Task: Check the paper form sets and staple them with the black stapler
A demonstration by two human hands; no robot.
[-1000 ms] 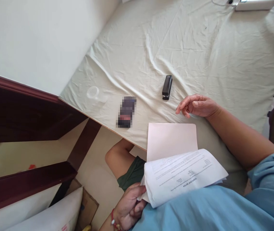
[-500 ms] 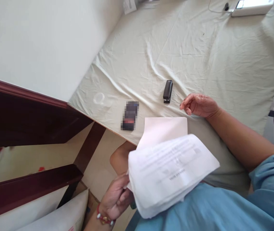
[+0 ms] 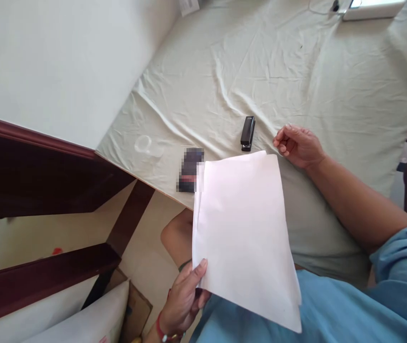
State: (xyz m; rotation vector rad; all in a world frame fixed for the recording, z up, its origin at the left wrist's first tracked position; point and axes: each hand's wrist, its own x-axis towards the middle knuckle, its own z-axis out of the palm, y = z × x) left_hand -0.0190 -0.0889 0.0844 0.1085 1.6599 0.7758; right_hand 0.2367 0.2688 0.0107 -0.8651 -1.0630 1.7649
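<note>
Paper stack [image 3: 242, 233] is positioned over the near edge of the cloth-covered surface [image 3: 332, 95], in front of the wearer's blue shirt [image 3: 317, 305]; its visible face is blank, and several sheet edges show along its left side. Left hand [image 3: 183, 300] grips the stack at its lower left corner: the thumb is pressed on the upper face and the other fingers are clamped beneath, partly hidden by the paper. A red bracelet [image 3: 159, 327] encircles the left wrist. Right hand [image 3: 301, 147] is located just beside the upper right corner of the stack, clear of the paper; its fingers are curled toward the palm and held together, with no item visible in them. Whether this hand rests on the cloth cannot be determined. 1 black stapler [image 3: 247, 133] lies on the cloth just beyond the top edge of the stack, to the left of the right hand. 1 dark pixelated item [image 3: 189, 164] lies further left, its right side partly covered in view by the stack. 1 translucent ring [image 3: 143, 144] lies beyond that item, toward the white wall [image 3: 64, 62]. 1 white device [image 3: 374, 10] with a cable [image 3: 317, 11] is located at the far right.
</note>
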